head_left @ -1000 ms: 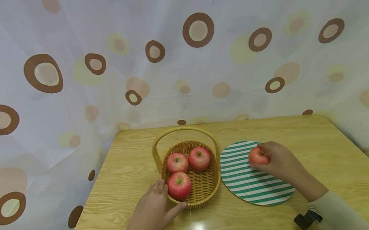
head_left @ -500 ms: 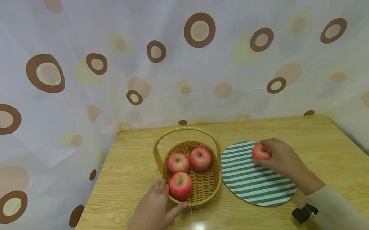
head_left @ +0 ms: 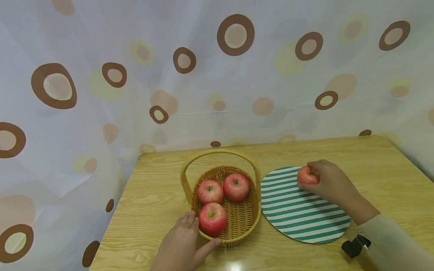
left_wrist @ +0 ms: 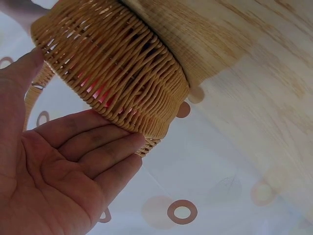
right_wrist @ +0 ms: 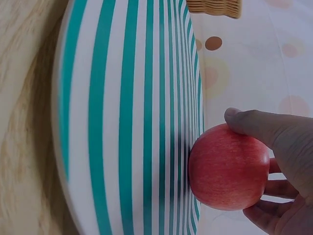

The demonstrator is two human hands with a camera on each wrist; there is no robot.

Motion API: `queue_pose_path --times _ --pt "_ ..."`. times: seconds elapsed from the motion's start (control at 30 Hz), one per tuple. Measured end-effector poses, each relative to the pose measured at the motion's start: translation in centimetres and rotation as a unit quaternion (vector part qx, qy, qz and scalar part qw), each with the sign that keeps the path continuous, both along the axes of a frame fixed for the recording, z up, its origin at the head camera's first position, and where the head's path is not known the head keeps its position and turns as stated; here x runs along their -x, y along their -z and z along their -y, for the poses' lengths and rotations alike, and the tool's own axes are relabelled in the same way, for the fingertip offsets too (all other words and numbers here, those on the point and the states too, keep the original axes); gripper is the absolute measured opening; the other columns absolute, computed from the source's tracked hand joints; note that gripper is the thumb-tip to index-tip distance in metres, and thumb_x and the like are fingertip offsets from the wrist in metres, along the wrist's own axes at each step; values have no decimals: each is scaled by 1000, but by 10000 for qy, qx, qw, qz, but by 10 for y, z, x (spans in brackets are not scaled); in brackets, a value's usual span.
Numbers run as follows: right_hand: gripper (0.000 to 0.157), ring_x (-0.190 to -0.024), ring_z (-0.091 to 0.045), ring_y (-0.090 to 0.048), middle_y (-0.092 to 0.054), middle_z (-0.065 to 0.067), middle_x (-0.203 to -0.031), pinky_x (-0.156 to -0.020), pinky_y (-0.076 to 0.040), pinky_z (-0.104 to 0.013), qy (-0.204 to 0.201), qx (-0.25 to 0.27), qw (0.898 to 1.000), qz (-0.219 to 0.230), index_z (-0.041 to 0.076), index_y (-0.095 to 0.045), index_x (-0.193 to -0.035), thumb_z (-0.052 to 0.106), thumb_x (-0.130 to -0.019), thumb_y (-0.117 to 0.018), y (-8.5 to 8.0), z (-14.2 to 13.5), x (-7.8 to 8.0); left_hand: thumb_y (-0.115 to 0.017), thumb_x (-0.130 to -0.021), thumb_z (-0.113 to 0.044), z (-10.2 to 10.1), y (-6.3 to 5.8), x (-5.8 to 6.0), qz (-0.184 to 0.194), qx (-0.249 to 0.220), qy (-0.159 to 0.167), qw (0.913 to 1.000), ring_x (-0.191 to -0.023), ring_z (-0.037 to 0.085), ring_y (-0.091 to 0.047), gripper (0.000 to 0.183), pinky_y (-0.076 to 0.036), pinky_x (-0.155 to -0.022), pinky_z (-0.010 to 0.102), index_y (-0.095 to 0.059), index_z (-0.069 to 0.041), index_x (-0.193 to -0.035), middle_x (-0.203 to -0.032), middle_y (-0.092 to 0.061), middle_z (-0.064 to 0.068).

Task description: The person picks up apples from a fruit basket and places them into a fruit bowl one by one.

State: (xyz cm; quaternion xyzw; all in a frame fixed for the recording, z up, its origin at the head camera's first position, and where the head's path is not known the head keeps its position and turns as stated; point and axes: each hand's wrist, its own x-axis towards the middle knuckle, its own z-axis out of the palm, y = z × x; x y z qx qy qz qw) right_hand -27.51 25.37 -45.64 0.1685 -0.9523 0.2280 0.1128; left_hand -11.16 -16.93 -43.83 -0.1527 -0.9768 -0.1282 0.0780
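Observation:
My right hand [head_left: 332, 185] grips a red apple [right_wrist: 229, 169] between thumb and fingers, close over the far part of a round mat [head_left: 304, 222] with green and white stripes. Its stem shows beside the fingers in the head view. My left hand [head_left: 181, 245] touches the near left side of a wicker basket [head_left: 235, 238], thumb at the front rim. In the left wrist view its fingers [left_wrist: 105, 152] lie nearly straight against the woven wall. Three red apples sit in the basket: a near one [head_left: 212, 219], one at the back left [head_left: 210, 191] and one at the back right [head_left: 236, 187].
The basket's tall arched handle [head_left: 218, 151] stands upright over it. Basket and mat sit side by side on a light wooden table [head_left: 148, 192]. A pale curtain [head_left: 212, 80] with brown ring patterns hangs behind and at both sides. A black wrist device [head_left: 353, 246] hangs below the right sleeve.
My right hand has moved slightly back and to the right with the apple, toward the mat's far edge. My left hand and the basket keep their places.

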Motion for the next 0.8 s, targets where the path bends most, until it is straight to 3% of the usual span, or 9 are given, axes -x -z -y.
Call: queue_pose_path --times 0.17,0.53,0.8 --pt "72 -109 -48 -67 -67 -32 -128 -83 -61 -61 39 -9 10000 -72 -10 -64 -135 37 -86 -90 1 -1 3 -64 -97 -68 0 0 -1 -26 -33 11 10000 -137 46 -61 90 -52 -114 54 -64 13 -137 -142 -63 33" --pt "76 -112 -48 -64 -64 -33 -132 -87 -60 -63 175 -16 9995 280 -10 -59 -140 39 -88 -86 3 -2 3 -66 -96 -67 0 0 -1 -65 -64 20 10000 -136 46 -62 90 -53 -113 54 -64 13 -136 -142 -64 33" --pt "75 -116 -50 -61 -63 -33 -135 -87 -60 -64 234 -110 9995 175 -9 -60 -140 39 -88 -86 -1 1 -1 -65 -97 -67 0 1 -1 -71 -46 29 10000 -135 46 -62 89 -53 -113 54 -65 13 -136 -141 -64 33"
